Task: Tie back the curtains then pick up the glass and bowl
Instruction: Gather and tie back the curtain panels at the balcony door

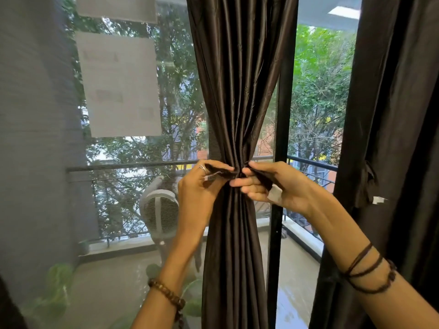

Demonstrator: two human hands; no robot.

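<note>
At centre frame, a left hand (199, 184) and right hand (268, 184) each pinch one end of a dark tie-back (219, 170) around the gathered curtain (234, 103); slack ends could slip, letting the folds spread; glass and bowl unseen.

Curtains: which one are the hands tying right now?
The middle curtain, cinched between both hands. The right curtain hangs untouched at the frame edge.

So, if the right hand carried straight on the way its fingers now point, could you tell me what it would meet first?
Its fingers point left, so the right hand would most likely meet the gathered waist of the dark curtain, which its fingertips already seem to touch at the tie band. Just beyond is the left hand.
</note>
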